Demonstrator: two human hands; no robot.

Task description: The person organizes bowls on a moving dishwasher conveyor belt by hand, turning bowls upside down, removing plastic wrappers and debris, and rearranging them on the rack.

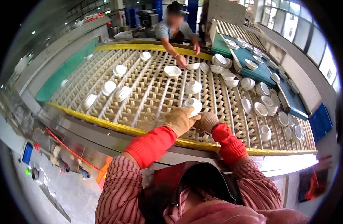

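A white bowl (193,106) is tilted upside down over the pegged conveyor (149,106), its foot ring facing up. Closed on the bowl's near rim is my left hand (180,121), in a tan work glove. My right hand (207,121), gloved too, is curled right beside it, below the bowl's right edge; whatever its fingers hold is hidden. Just beyond sits an upturned stack of white bowls (193,87). Farther off, a white bowl (173,71) faces upward. More upturned bowls (108,87) are spread over the left part of the pegs.
Across the conveyor, a person's bare hand (181,61) touches a white bowl (193,66). Many bowls (260,109) crowd the right side, by a green belt (246,56) carrying more bowls. Yellow rails (115,127) edge the pegged bed. A blue bin (320,122) stands at far right.
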